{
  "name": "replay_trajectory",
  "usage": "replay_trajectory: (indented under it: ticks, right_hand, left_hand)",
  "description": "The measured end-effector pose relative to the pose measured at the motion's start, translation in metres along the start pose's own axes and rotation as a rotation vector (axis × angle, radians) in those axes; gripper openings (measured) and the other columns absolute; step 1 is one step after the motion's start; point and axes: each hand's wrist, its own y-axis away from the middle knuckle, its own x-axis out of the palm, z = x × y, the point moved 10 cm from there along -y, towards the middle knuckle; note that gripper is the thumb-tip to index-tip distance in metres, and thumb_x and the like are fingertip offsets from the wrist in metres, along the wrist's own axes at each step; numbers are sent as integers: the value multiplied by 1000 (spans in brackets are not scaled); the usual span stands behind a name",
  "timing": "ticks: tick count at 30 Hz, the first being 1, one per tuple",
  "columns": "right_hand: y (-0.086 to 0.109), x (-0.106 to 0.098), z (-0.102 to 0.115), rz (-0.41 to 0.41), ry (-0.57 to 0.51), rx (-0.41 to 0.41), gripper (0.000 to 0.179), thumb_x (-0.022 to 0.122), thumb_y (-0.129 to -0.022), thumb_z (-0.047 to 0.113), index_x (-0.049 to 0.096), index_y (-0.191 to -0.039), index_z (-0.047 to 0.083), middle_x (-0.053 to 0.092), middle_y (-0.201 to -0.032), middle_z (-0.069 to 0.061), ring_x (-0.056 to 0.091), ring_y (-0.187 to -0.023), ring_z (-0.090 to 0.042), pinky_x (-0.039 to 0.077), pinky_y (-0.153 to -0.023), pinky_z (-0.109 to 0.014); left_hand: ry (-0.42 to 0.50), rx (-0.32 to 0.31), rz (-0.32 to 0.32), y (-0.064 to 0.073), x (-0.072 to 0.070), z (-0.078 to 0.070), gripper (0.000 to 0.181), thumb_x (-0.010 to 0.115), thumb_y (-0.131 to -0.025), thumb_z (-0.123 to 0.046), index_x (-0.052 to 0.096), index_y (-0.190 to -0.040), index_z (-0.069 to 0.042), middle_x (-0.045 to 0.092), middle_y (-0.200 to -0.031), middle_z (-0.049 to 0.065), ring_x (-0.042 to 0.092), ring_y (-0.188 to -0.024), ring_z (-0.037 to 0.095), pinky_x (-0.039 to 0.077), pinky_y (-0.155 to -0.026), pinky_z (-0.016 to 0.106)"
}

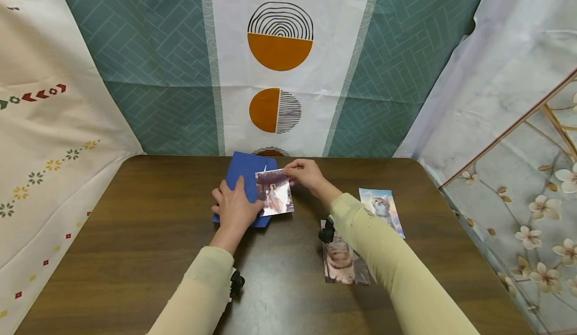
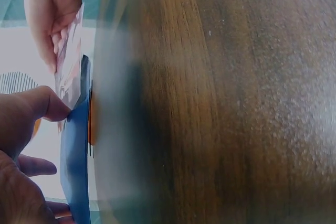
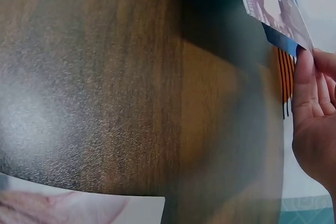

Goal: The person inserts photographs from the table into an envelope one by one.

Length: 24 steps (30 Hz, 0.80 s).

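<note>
A blue envelope (image 1: 249, 164) lies near the table's far edge, seen nearly edge-on in the left wrist view. My left hand (image 1: 235, 206) grips it, fingers spread over its face and thumb at its right side, by the edge of a glossy photo (image 1: 275, 197). That photo shows a figure in a pale dress. My right hand (image 1: 307, 175) pinches its upper right corner between thumb and fingers, as the right wrist view (image 3: 315, 98) shows of the hand. The photo's left part overlaps the envelope; whether any of it is inside, I cannot tell.
A kitten photo (image 1: 383, 207) lies to the right, beyond my right forearm. Closer in, another photo with a furry animal (image 1: 338, 265) is partly hidden by that sleeve. The brown wooden table (image 1: 149, 235) meets a patterned cloth (image 1: 288, 144) at its far edge.
</note>
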Motion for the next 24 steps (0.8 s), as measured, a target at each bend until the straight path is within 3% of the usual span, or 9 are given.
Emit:
replay_trajectory:
  ticks: [13, 24]
  right_hand:
    - [-3, -6, -1, -15, -36, -1, 18, 73, -100, 3, 74, -111, -12, 73, -85, -3, 68, -68, -11, 63, -70, -30]
    - [-5, -8, -12, 5, -46, 48, 15, 69, -100, -3, 72, -110, -14, 72, -84, -3, 67, -67, -12, 61, -65, -25]
  left_hand:
    - [-5, 6, -22, 2, 0, 0, 94, 85, -89, -40, 40, -164, -6, 23, -164, 37, 20, -147, 56, 33, -104, 79]
    - [15, -6, -21, 2, -3, 2, 96, 84, -89, -38, 37, -166, -7, 23, -165, 36, 19, -148, 57, 32, -104, 80]
